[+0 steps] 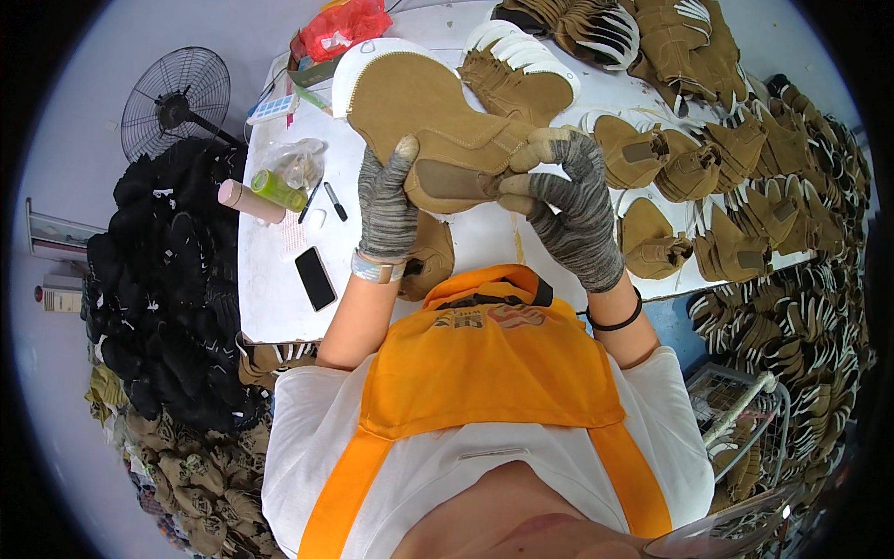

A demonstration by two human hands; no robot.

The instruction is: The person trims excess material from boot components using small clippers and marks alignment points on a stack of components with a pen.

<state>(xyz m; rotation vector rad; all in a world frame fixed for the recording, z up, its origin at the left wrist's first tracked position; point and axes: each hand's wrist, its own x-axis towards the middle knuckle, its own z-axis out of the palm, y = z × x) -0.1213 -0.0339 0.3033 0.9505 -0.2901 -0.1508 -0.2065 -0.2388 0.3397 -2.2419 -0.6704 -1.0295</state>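
Note:
Above the white table, I hold up a brown shoe upper [414,107] with a white lining edge at its rounded toe. My left hand [388,205], in a grey knitted glove with pale fingertips, is closed on the upper's near edge, thumb on top. My right hand [575,200], gloved alike, pinches the narrower heel end. A darker brown patch [452,180] shows on the upper between both hands. Below it, another brown piece [434,252] lies at the table's near edge, partly covered by my left hand and the held upper.
Fanned brown uppers [521,88] lie beyond my hands; several bundles [643,149] cover the table's right side. At left are a black phone [315,279], a marker [335,201], a pink bottle [251,201] and a green-lidded container [277,190]. A fan [174,110] stands behind black piles [163,298].

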